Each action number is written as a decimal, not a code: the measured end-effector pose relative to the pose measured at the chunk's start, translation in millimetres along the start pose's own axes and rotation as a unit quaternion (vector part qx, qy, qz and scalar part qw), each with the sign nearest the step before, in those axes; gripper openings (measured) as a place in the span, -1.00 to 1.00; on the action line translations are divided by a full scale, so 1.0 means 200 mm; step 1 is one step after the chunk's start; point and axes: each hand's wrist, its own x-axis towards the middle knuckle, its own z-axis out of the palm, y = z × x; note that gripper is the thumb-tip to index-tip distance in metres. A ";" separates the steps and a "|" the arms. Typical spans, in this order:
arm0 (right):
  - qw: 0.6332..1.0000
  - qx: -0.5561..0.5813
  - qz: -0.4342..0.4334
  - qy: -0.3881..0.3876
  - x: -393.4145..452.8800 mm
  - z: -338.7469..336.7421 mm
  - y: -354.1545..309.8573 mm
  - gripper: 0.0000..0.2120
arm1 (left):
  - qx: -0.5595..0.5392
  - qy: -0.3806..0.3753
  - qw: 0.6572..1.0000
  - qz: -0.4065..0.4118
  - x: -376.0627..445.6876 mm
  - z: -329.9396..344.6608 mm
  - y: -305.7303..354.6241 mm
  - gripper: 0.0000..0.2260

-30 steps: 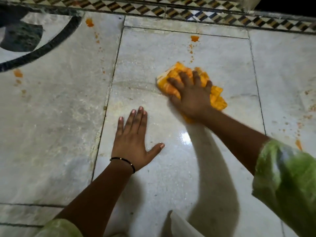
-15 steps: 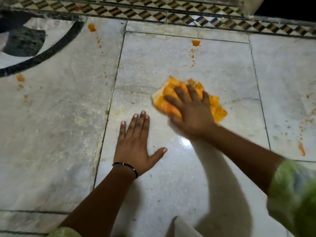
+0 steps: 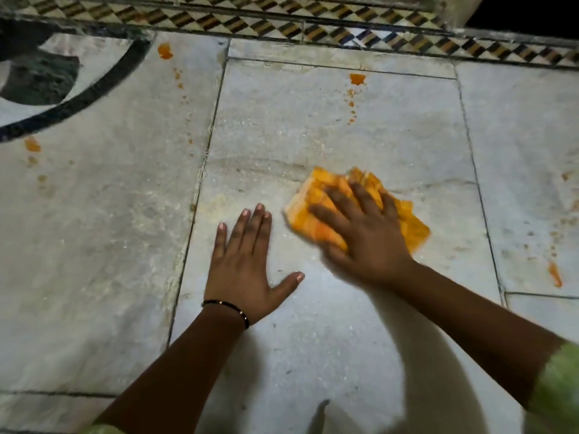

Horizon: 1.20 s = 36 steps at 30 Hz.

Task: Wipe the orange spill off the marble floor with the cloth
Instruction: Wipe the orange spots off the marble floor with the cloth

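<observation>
- The right hand (image 3: 366, 233) is pressing down flat on the cloth (image 3: 316, 198), fingers (image 3: 332, 203) spread wide and straight over it, not curled around it. The hand's looking a bit motion-blurred.
- The cloth is a bunched, folded wad, soaked yellow-orange, sitting on the middle slab of the marble floor (image 3: 94, 245), just right of the left hand.
- The left hand (image 3: 244, 270) is lying palm-down on bare marble, fingers straight and close together, thumb sticking out, holding nothing. A thin black beaded bracelet (image 3: 228, 306) is circling the wrist.
- The orange spill is showing up as scattered blobs: one with a dribble trail (image 3: 357, 79) beyond the cloth, another (image 3: 165, 51) upper left, a smudge (image 3: 32, 145) far left, a streak (image 3: 554, 274) on the right.
- The marble is looking pale grey, veined and glossy, with thin dark seams.
- A checkered mosaic border (image 3: 282, 23) is running along the far edge.
</observation>
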 end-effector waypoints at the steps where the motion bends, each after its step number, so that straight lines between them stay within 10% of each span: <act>1: 1.000 -0.003 -0.017 0.001 -0.11 0.00 0.05 -0.40 | 0.000 0.001 1.000 0.002 0.00 0.00 0.00 -0.12; 7: 0.984 0.009 0.176 -0.035 -0.01 -0.03 0.25 -0.35 | 0.008 0.010 1.000 -0.001 0.00 0.01 -0.01 -0.11; 13: 0.969 0.211 0.120 -0.051 -0.17 -0.17 0.15 -0.50 | 0.027 -0.011 1.000 -0.007 0.00 0.01 0.00 -0.09; 17: 0.723 0.655 0.201 0.093 -0.47 -0.43 0.32 -0.60 | 0.019 -0.013 0.999 0.038 0.01 -0.01 0.10 -0.14; 20: 0.554 0.775 0.295 0.069 -0.72 -0.52 0.66 -0.53 | -0.007 -0.009 0.994 0.111 0.06 -0.01 0.36 -0.16; 26: 0.684 0.376 0.596 0.186 -1.09 -0.44 1.10 -0.65 | -0.021 -0.010 0.961 0.275 0.20 0.06 0.95 -0.21; 31: 0.857 0.179 0.483 0.024 -0.85 -0.17 0.78 -0.37 | 0.011 -0.019 0.955 0.294 0.39 0.20 1.09 -0.28; 36: 0.904 0.063 0.422 -0.027 -0.87 -0.06 0.84 -0.30 | 0.040 -0.028 0.966 0.255 0.49 0.24 1.09 -0.27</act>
